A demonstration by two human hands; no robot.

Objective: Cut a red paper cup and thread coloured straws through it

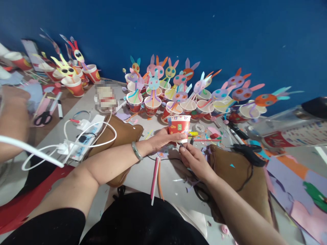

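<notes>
Blue covers the wall (163, 30) in front of you, rising behind everything. Below it spreads your grey desk (150, 183), littered with paper scraps. A crowd of patterned paper cups (150, 108) stands across the back of it, with coloured paper faces with long ears on strips rising out of them; a smaller group of red cups (74, 89) stands off to your left. Two brown pads lie on the desk, the left pad (122, 127) partly under your left forearm and the right pad (227, 173) beside your right one. A clear bottle (281, 134) juts in from the right edge, and another person's arm (15, 119) shows blurred at the left edge. The white power strip (95, 126), with plugs and looping cables, sits beside the left pad. On the right pad rests a black glue gun (247, 151).

Your left grip (166, 139) is closed around the red paper cup (176, 128), which you hold upright above the desk, just in front of the crowded cups. Your right grip (194, 158), just below the cup, has thumb and fingers pinched on a small dark item (181, 145); you cannot tell from here what it is. Scissors (43, 118) lie far to your left. Pink and orange strips (154, 177) run towards you from a small lilac disc (162, 154). Your left wrist wears a green bangle (137, 150).
</notes>
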